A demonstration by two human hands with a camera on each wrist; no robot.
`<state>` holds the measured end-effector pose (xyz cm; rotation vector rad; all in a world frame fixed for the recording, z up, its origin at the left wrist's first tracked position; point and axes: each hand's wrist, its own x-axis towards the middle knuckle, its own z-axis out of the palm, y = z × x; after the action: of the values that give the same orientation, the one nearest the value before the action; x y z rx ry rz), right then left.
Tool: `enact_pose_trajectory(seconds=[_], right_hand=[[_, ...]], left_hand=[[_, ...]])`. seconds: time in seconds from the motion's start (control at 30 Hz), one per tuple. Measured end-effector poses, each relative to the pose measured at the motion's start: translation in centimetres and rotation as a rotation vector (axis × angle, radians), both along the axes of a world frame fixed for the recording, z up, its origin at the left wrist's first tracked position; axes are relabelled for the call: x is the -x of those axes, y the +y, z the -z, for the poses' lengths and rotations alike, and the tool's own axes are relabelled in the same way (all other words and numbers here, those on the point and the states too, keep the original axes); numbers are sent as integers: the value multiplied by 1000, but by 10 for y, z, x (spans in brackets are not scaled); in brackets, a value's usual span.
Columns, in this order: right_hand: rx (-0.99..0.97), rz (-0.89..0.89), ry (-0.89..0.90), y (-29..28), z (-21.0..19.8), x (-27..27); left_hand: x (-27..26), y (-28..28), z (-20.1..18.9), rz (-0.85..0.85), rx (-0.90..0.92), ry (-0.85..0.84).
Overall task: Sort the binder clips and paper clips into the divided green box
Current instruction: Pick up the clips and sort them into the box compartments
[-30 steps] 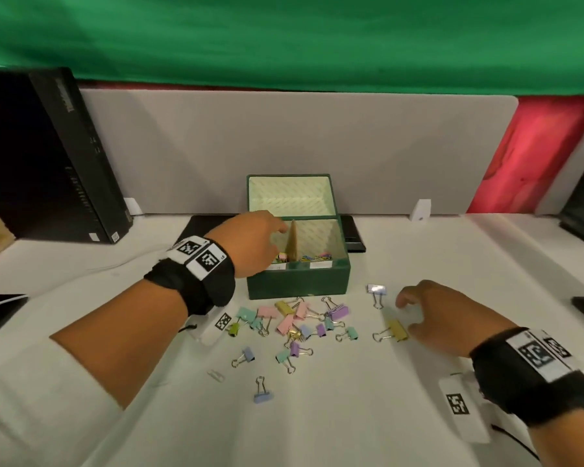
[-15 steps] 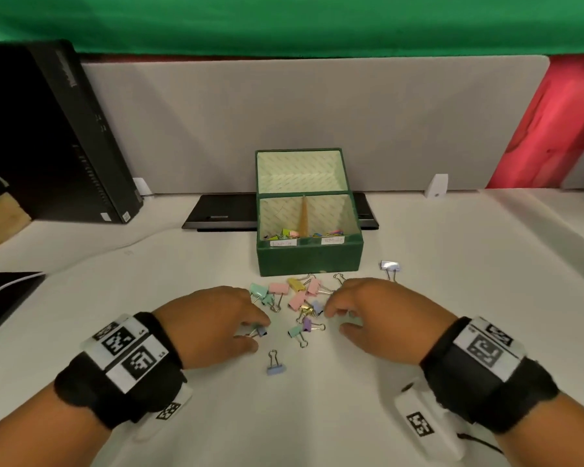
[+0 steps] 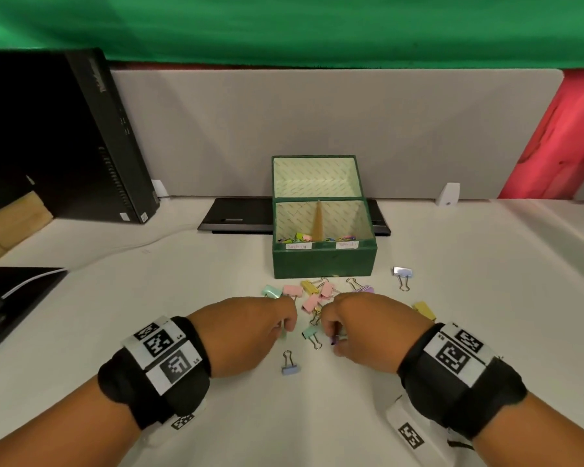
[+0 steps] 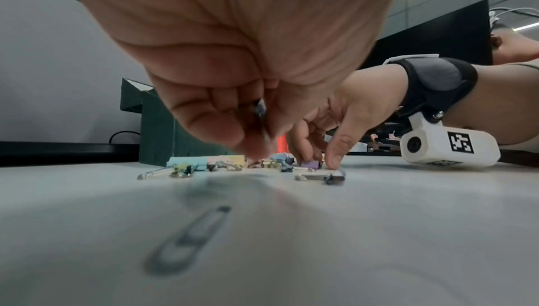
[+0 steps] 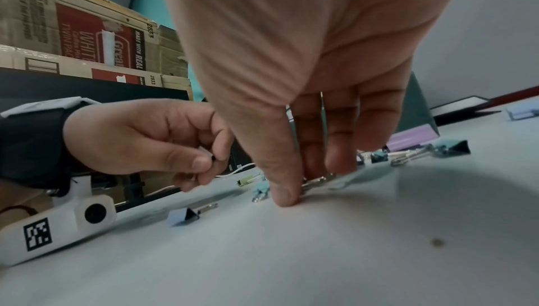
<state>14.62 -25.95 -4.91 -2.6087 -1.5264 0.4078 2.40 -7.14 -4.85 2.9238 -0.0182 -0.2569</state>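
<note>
The green box (image 3: 323,261) stands open on the desk (image 3: 469,332), lid upright at its far side. A divider splits it into a left and a right compartment; each holds a few coloured clips near the front wall, too small to identify. Two white labels sit on the front rim; their text is illegible.

Loose binder clips (image 3: 312,294) lie in a cluster on the desk just near of the box, in pink, yellow, mint and purple. A silver binder clip (image 3: 402,274) lies apart to the right of the box. A blue binder clip (image 3: 290,367) lies alone on the near side, between the two wrists.

The left hand (image 3: 246,335) is over the near left edge of the cluster. Its fingers (image 5: 201,161) are curled, thumb and forefinger pinching a small dark-edged clip (image 4: 259,109); most of this clip is hidden, so its colour cannot be told.

The right hand (image 3: 371,332) is down on the near right part of the cluster. Its fingers (image 5: 281,193) point down, thumb tip on the desk, closing on the wire handles of a small purple binder clip (image 3: 334,340). The clip body is largely covered by the fingers.

One paper clip (image 4: 186,239) lies on the desk near the left wrist, blurred.
</note>
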Motion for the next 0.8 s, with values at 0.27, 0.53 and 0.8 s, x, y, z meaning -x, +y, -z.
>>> enact_pose_trajectory(seconds=[0.27, 0.53, 0.8], right_hand=[[-111, -40, 92, 7, 13, 7], [-75, -63, 68, 16, 16, 8], [82, -82, 104, 27, -6, -8]], left_hand=[[-1, -4, 3, 111, -88, 125], [-2, -1, 9, 62, -54, 74], [-11, 19, -7, -49, 101, -76]])
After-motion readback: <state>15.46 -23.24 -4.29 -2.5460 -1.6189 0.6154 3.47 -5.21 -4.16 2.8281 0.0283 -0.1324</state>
